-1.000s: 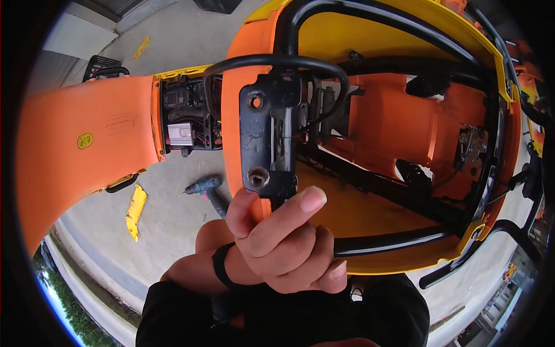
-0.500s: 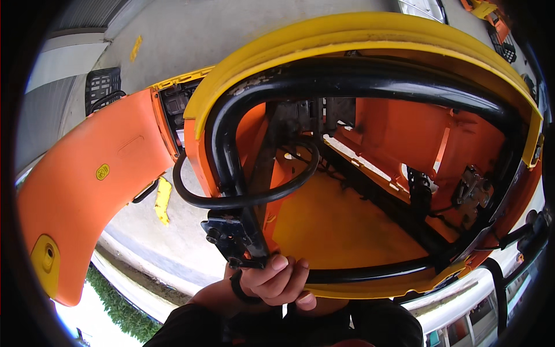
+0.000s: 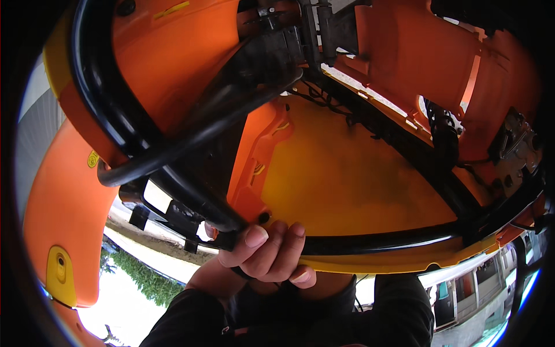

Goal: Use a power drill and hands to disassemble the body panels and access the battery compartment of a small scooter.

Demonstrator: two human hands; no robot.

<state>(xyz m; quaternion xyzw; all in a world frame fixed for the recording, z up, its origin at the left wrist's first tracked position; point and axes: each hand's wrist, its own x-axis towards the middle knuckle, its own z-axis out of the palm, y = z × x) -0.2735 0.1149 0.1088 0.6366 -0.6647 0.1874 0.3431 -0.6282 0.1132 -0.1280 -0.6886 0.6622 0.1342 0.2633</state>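
Note:
In front of me is a large body with orange panels [image 3: 173,52], a wide yellow-orange panel [image 3: 352,168] and a black tubular frame [image 3: 381,244]. My left hand [image 3: 269,254] curls its fingers over the frame's near lower corner, beside a black bracket [image 3: 170,222]. It looks closed on the tube there; the palm side is hidden. A thick black hose [image 3: 202,136] loops across the frame just above this hand. Bare skin shows below the yellow rim [image 3: 370,267], near my right sleeve [image 3: 399,306]; my right hand's fingers cannot be made out.
A curved orange panel [image 3: 69,214] with a yellow inset [image 3: 60,274] stands to the left. Black wiring [image 3: 324,101] runs along an inner bar, and a metal latch-like part [image 3: 517,153] sits at the right. Green foliage [image 3: 141,272] and a building [image 3: 480,295] show beyond.
The frame and panels fill more of the view, and their far yellow rim has left the picture. The left hand keeps its hold near the same corner and appears slightly higher.

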